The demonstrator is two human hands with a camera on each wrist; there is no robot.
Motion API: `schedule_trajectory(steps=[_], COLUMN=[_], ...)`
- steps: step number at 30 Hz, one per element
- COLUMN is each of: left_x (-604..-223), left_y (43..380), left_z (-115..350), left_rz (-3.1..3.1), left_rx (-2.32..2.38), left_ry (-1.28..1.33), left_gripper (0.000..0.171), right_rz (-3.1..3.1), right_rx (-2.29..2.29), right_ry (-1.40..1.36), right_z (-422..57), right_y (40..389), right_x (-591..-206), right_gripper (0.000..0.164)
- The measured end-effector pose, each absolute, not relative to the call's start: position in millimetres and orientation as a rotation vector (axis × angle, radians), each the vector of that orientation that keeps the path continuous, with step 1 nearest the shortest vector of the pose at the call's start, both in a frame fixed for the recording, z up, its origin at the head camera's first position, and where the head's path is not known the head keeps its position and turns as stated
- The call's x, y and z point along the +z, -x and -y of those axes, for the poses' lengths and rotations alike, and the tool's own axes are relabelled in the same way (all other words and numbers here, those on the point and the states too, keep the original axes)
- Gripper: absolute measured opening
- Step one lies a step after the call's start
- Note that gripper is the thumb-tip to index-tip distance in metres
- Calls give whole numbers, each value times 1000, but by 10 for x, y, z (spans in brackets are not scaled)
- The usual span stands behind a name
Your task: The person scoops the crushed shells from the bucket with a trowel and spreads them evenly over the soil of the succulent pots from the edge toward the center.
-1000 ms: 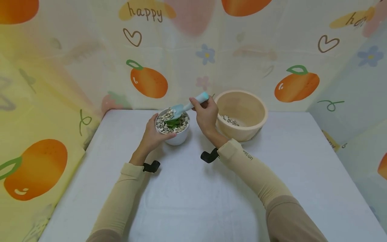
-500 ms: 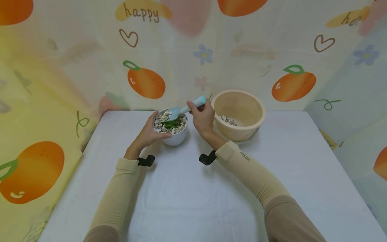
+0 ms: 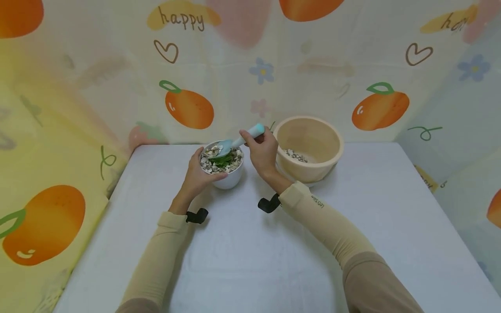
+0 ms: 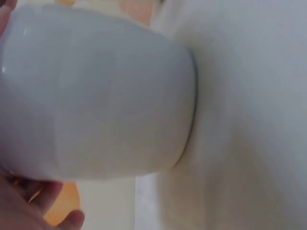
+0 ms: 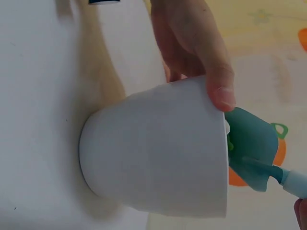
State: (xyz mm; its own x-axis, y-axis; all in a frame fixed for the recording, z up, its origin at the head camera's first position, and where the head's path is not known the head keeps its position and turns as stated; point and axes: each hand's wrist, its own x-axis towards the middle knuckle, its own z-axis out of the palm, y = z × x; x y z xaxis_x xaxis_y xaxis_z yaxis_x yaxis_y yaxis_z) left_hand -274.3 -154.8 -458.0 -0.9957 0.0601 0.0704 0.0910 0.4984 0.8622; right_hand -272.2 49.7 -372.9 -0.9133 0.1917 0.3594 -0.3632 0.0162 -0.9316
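In the head view my left hand (image 3: pixel 198 174) grips the white flowerpot (image 3: pixel 228 180) round its left side, the thumb along the near rim. The pot stands upright on the table, filled with pale pebbles (image 3: pixel 236 162) around a small green leafy plant (image 3: pixel 222 161). My right hand (image 3: pixel 264 150) holds a light blue hand trowel (image 3: pixel 224 148) by its handle, the blade tilted down left over the pot. Pale pebbles lie at the blade's tip. In the right wrist view the blade (image 5: pixel 254 146) leans at the pot's mouth; the left wrist view shows mostly the pot's wall (image 4: pixel 105 96).
A large beige tub (image 3: pixel 311 171) stands just right of my right hand, with a small heap of pebbles (image 3: pixel 295 155) on its floor. A white cloth covers the table (image 3: pixel 250 261). Behind it hangs a fruit-patterned curtain (image 3: pixel 235 95).
The trowel has dipped slightly and shifted a little left over the pot, with my right hand. My left hand keeps its hold on the flowerpot. The head view has shifted slightly.
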Motion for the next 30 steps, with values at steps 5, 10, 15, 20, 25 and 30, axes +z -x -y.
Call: schedule_trajectory(steps=[5, 10, 15, 20, 25, 30], left_x=[-4596, -4585, -4545, -4530, -4570, -4609], left_y=[2690, 2681, 2761, 2843, 2864, 2829], left_z=[1470, 1513, 1657, 1720, 1709, 1660], left_rz=[2652, 2693, 2729, 2797, 2770, 2699], left_rx=[-1508, -1469, -1542, -1602, -1647, -1620], left_ry=[76, 98, 232, 273, 268, 238], left_gripper=[119, 119, 115, 118, 118, 112], right_rz=[1876, 1890, 1937, 1974, 1964, 1913], right_rx=[1925, 1932, 1905, 1864, 1875, 1912], right_ry=[-209, -204, -178, -155, -142, -160], right_z=[-527, -532, -521, -504, -493, -468], right_y=[2602, 2668, 2832, 2841, 2845, 2849], right_x=[-3544, -3628, -3879, -3926, -3957, -3941], right_gripper=[18, 20, 25, 27, 28, 27])
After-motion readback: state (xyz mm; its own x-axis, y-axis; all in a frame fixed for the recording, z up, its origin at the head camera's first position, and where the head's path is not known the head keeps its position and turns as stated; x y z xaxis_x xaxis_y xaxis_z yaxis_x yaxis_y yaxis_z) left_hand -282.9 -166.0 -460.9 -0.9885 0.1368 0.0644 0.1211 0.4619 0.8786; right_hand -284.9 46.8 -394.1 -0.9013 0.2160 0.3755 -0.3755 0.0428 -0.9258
